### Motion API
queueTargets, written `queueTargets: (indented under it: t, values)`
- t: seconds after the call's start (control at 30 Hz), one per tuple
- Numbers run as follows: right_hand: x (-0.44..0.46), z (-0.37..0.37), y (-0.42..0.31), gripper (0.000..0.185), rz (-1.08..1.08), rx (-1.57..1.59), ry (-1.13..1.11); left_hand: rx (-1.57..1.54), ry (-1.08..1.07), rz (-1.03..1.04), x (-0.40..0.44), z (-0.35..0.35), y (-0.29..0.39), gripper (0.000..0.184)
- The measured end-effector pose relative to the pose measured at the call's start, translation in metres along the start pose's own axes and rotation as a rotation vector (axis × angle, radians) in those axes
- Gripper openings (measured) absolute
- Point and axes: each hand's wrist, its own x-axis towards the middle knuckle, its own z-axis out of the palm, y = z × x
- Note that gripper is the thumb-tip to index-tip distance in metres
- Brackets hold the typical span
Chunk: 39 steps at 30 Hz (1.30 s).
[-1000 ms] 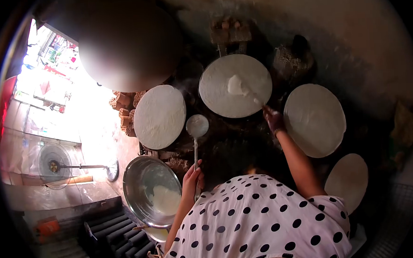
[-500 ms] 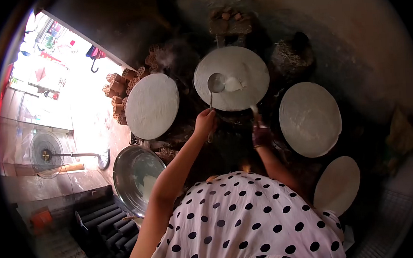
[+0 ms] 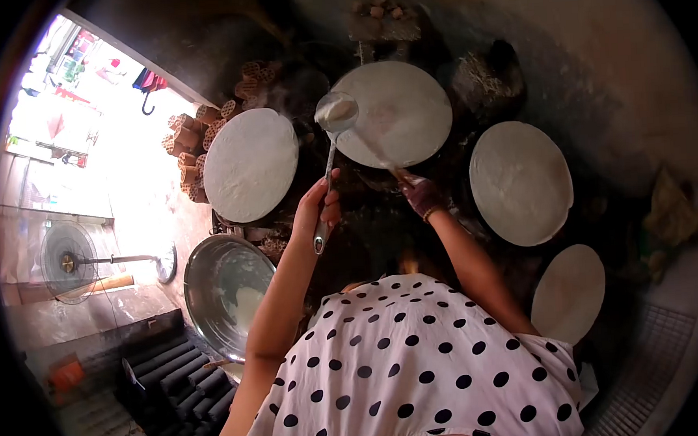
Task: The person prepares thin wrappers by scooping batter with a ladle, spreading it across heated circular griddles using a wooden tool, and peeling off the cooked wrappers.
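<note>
My left hand [image 3: 320, 200] grips the handle of a metal ladle [image 3: 336, 112]. The ladle's bowl, with something whitish in it, is over the left edge of the central round white surface [image 3: 407, 112]. My right hand [image 3: 423, 196], in a dark glove, is closed around a thin, stick-like tool [image 3: 384, 158] at the front edge of the same round. The tool reaches over the white surface and is blurred, so its exact kind is unclear.
Other white rounds stand at the left [image 3: 251, 165], right [image 3: 521, 184] and lower right [image 3: 570, 295]. A metal basin [image 3: 203, 301] with whitish liquid is at the lower left. Perforated clay-coloured cylinders [image 3: 187, 136], black cylinders [image 3: 176, 377] and a fan [image 3: 69, 262] are further left. A small flame [image 3: 409, 264] glows near my body.
The ladle has moved left from the middle of the central round to its edge. My right hand has moved left and up, bringing its tool over the round. The white mound there is gone.
</note>
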Motion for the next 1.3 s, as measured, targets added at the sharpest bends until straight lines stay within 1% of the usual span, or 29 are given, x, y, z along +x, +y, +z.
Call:
queueTargets:
  t: [0.07,0.13,0.17,0.2,0.27,0.3,0.33,0.4,0.47,0.53,0.57,0.6,0.63,0.67,0.7,0.73,0.77,0.8,0.83,0.87,0.93,0.97,1.0,1.07,1.1,1.17,1.2,1.27,1.3]
  values:
    - [0.013,0.019,0.019,0.037,0.116,0.162,-0.050,-0.006,-0.003,-0.030,-0.011,-0.009,-0.002,0.034]
    - [0.011,-0.021,-0.023,0.035,0.241,-0.108,0.301,0.032,0.056,-0.061,-0.031,-0.026,-0.005,0.035]
    - [0.015,-0.010,-0.012,0.033,0.313,0.126,0.605,0.067,0.117,-0.097,-0.044,-0.037,-0.009,0.036]
    - [0.011,-0.001,-0.009,0.033,0.317,0.125,0.605,0.067,0.117,-0.101,-0.055,-0.046,-0.015,0.036]
    - [-0.014,0.009,-0.002,0.032,0.219,-0.208,0.233,0.220,0.190,-0.107,-0.072,-0.063,-0.026,0.036]
    - [-0.037,0.001,-0.032,0.035,-0.052,-0.610,0.205,0.225,0.166,-0.127,-0.079,-0.071,-0.031,0.036]
    - [-0.052,0.013,-0.025,0.039,-0.094,-0.592,0.253,0.202,0.161,-0.156,-0.085,-0.081,-0.034,0.036]
    - [-0.086,0.031,-0.038,0.046,0.359,-0.237,0.340,0.193,0.110,-0.233,-0.093,-0.106,-0.038,0.036]
    - [-0.144,0.086,0.019,0.049,0.443,-0.512,0.167,-0.423,-0.053,-0.433,-0.089,-0.129,-0.043,0.037]
    - [-0.221,0.052,-0.028,0.049,0.010,-0.535,0.013,-0.707,-0.098,-0.482,-0.095,-0.116,-0.039,0.039]
    - [-0.252,0.052,-0.028,0.049,0.056,-0.552,0.032,-0.716,-0.188,-0.454,-0.098,-0.114,-0.041,0.043]
    - [-0.279,0.052,-0.026,0.051,0.159,0.106,0.063,-0.712,-0.200,-0.492,-0.108,-0.107,-0.042,0.043]
    - [-0.295,0.044,-0.029,0.054,0.226,0.770,0.107,-0.332,-0.229,-0.351,-0.121,-0.098,-0.040,0.044]
    - [-0.310,0.032,-0.030,0.054,0.230,0.767,0.139,0.047,-0.260,-0.192,-0.128,-0.087,-0.040,0.045]
    - [-0.324,0.011,-0.048,0.055,0.452,0.289,0.228,0.427,-0.222,-0.089,-0.131,-0.079,-0.043,0.047]
    - [-0.336,-0.003,-0.056,0.056,0.663,-0.193,0.292,0.440,-0.237,-0.101,-0.131,-0.067,-0.050,0.047]
    - [-0.340,-0.005,-0.038,0.051,0.491,-0.114,0.570,0.466,-0.269,-0.145,-0.128,-0.051,-0.058,0.046]
    - [-0.340,-0.015,-0.033,0.051,0.498,-0.105,0.579,0.492,-0.295,-0.184,-0.123,-0.037,-0.066,0.046]
    - [-0.338,-0.026,-0.028,0.049,0.693,-0.131,0.454,0.205,-0.262,-0.354,-0.111,-0.026,-0.080,0.044]
    - [-0.336,-0.036,-0.020,0.050,0.881,-0.154,0.317,0.217,-0.261,-0.355,-0.103,-0.019,-0.087,0.044]
    - [-0.319,-0.025,0.025,0.055,0.910,-0.142,0.282,-0.509,-0.248,-0.622,-0.089,-0.002,-0.098,0.043]
    - [-0.305,0.007,0.088,0.047,0.838,0.055,0.435,-0.215,-0.332,-0.431,-0.103,0.010,-0.102,0.040]
    - [-0.286,0.001,0.093,0.041,0.827,0.189,0.482,-0.198,-0.332,-0.426,-0.109,0.019,-0.102,0.040]
    - [-0.247,-0.036,0.067,0.034,0.873,0.389,0.465,0.487,-0.219,-0.111,-0.118,0.032,-0.104,0.038]
    - [-0.228,-0.037,0.076,0.034,0.876,0.404,0.457,0.513,-0.208,-0.108,-0.116,0.038,-0.106,0.039]
    - [-0.192,-0.037,0.095,0.032,0.847,1.446,0.708,0.390,-0.173,-0.181,-0.107,0.048,-0.113,0.040]
    - [-0.186,-0.072,0.064,0.035,0.948,1.353,0.702,0.255,-0.157,-0.258,-0.097,0.053,-0.117,0.041]
    - [-0.166,-0.064,0.082,0.031,0.894,1.346,1.025,0.220,-0.135,-0.313,-0.087,0.054,-0.127,0.042]
    - [-0.166,-0.091,0.065,0.029,1.050,1.431,1.064,0.222,-0.149,-0.278,-0.086,0.052,-0.135,0.042]
